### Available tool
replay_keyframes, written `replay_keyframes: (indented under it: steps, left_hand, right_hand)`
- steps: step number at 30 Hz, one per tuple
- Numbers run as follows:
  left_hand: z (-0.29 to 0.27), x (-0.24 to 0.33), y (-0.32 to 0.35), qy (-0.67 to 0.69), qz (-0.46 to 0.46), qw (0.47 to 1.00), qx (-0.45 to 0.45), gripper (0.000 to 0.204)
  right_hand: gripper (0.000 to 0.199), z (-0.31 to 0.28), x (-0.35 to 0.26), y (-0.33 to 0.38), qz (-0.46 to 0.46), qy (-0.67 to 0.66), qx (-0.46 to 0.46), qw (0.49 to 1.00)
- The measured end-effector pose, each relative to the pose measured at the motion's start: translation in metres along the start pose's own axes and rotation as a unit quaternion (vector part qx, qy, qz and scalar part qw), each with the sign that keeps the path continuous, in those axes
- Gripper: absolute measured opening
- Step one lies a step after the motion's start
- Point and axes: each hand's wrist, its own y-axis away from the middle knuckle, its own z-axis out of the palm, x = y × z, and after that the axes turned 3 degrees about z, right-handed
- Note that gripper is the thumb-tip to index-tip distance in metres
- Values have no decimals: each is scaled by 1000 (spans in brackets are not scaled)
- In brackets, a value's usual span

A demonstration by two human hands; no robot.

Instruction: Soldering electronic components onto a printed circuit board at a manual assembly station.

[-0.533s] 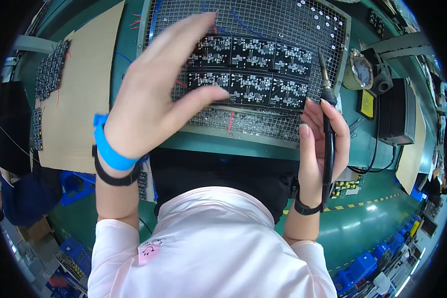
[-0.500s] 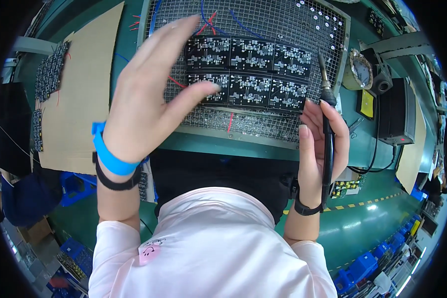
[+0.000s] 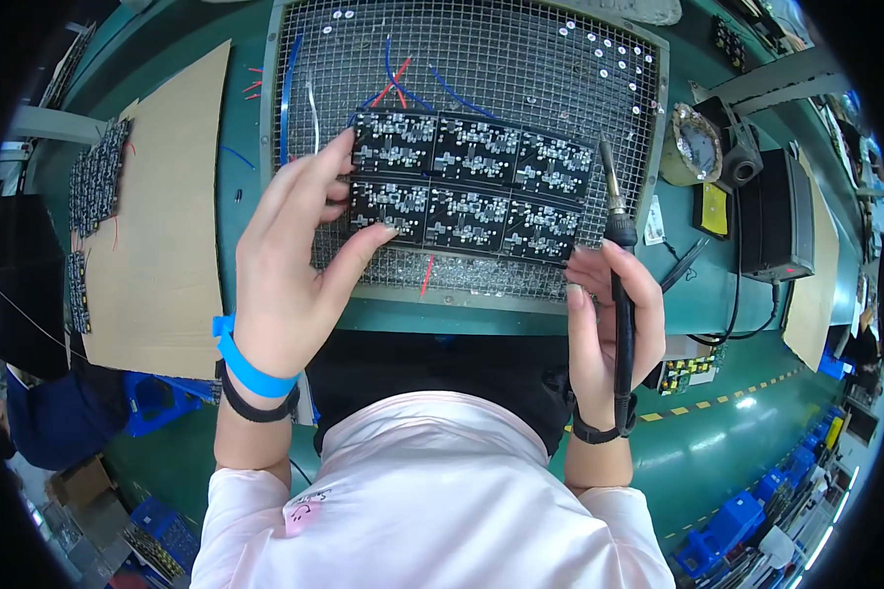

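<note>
A black circuit board panel [image 3: 473, 187], divided into several sections with small silvery parts, lies on a metal mesh tray [image 3: 368, 67]. My left hand [image 3: 295, 240] grips the panel at its left end, thumb on the near left corner and fingertips along the left edge. In my right hand [image 3: 619, 319] is a soldering iron [image 3: 621, 294], its black handle between thumb and fingers and its metal tip pointing away from me. The fingertips of that hand are by the panel's near right corner; whether they touch it I cannot tell.
Red wires [image 3: 391, 82] and blue wires [image 3: 460, 93] lie on the mesh, with small white discs [image 3: 607, 51] at the far right. A round container [image 3: 691, 144], yellow sponge [image 3: 714, 210] and black box [image 3: 778, 216] stand right. Cardboard [image 3: 167, 216] with more boards [image 3: 98, 182] lies left.
My left hand has come down from over the panel to its left edge and taken hold there. The soldering iron stays in my right hand. The whole view has shifted slightly.
</note>
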Motion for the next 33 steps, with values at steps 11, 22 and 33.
replay_keyframes:
  steps: [11, 22, 33]
  left_hand:
    - [19, 49, 16, 174, 117, 960, -187, 33]
    - [14, 32, 30, -1, 138, 988, -64, 30]
    - [11, 14, 26, -27, -28, 997, 71, 21]
  right_hand:
    - [66, 13, -27, -11, 47, -244, 13, 969]
    - [63, 5, -21, -15, 100, -269, 81, 954]
    - [55, 14, -8, -22, 65, -160, 35, 984]
